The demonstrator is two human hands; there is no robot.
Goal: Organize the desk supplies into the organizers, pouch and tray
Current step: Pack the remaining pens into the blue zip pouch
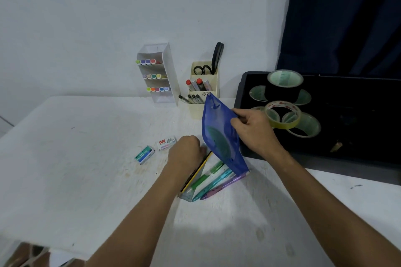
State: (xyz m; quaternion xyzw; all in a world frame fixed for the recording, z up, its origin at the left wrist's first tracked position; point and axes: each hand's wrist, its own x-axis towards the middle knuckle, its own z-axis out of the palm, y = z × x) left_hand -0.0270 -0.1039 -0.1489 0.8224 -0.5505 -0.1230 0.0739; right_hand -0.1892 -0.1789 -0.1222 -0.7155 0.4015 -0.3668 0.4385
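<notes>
My right hand (253, 130) grips the upper edge of a blue mesh zip pouch (219, 134), which stands tilted with its lower corner on the white desk; a dark green shape shows through the mesh. My left hand (186, 151) is closed over the top of a bundle lying beside the pouch: a yellow-black pencil (202, 168), a clear ruler (188, 195) and green, teal and purple pens (217, 182). What exactly the fingers hold is hidden. Two small staple boxes (145, 154) (166, 143) lie to the left.
A white tiered organizer (171, 71) with highlighters and a cream organizer (196, 112) with scissors, markers and pens stand at the back wall. A black tray (271, 156) with several tape rolls (284, 84) fills the right side. The desk's front-left edge is near.
</notes>
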